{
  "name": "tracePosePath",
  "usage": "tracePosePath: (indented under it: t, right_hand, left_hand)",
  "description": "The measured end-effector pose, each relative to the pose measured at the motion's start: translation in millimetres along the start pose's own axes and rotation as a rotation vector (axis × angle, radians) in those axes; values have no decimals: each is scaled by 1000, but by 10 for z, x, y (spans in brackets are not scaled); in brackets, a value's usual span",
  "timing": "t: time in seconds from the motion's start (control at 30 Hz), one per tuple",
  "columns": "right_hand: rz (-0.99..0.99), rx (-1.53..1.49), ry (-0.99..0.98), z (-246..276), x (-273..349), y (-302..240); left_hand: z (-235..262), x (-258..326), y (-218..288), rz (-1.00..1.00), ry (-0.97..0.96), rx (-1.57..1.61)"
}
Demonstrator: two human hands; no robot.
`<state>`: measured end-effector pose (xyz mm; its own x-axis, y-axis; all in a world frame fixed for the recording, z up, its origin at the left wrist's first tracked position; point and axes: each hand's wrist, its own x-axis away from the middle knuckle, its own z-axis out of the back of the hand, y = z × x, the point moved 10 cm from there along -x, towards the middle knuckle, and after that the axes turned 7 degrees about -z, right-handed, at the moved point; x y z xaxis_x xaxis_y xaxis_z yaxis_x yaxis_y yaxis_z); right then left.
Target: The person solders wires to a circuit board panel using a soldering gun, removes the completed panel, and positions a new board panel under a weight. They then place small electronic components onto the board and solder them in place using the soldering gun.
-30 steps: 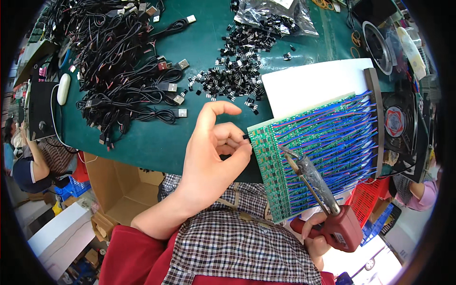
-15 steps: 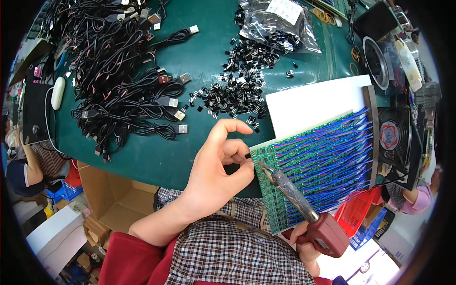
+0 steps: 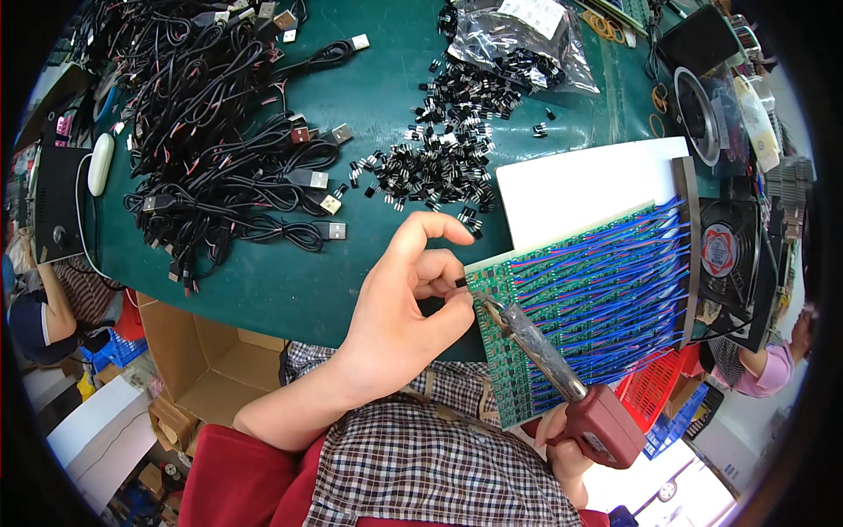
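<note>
My left hand (image 3: pixel 391 321) pinches a small black electronic component (image 3: pixel 460 282) between thumb and fingers, its index finger arched above. The part is held against the left edge of a green circuit board panel (image 3: pixel 499 347). Rows of blue wires (image 3: pixel 597 290), some with red among them, run across the panel. My right hand (image 3: pixel 566 457), partly hidden, is closed round the dark red handle of a soldering iron (image 3: pixel 604 428). The iron's metal barrel slants up to the left, and its tip is at the panel edge close to my left fingertips.
Black USB cables (image 3: pixel 211 132) lie heaped at the left. Loose black components (image 3: pixel 439 167) are piled mid-table below a clear plastic bag (image 3: pixel 527 44). White sheet (image 3: pixel 597 184) lies behind the panel, a dark bar (image 3: pixel 688 255) along its right end. A fan (image 3: pixel 724 250) stands at right.
The soldering iron and my right hand have shifted very slightly. My left hand keeps its pinch on the component, and the view has moved a little.
</note>
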<state>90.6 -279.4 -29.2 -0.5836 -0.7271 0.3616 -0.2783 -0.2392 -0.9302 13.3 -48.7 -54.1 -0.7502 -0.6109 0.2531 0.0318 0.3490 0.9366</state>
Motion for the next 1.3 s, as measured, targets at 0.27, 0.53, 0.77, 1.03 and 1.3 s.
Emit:
tracePosePath:
  t: [0.27,0.53,0.77,1.03,1.3]
  right_hand:
    - [-114,153,-101,112,58,141]
    - [-139,254,71,124,44,99]
    - [-237,458,84,84,-23,57]
    - [-118,439,64,124,62,83]
    - [-128,559,57,82,23,13]
  left_hand:
    - [19,-5,7,-11,34,7]
    - [13,-2,-1,-1,32,-4]
    - [6,3,-16,15,22,5]
    - [0,3,-13,0,17,0]
    - [-6,1,-8,0,20,-1]
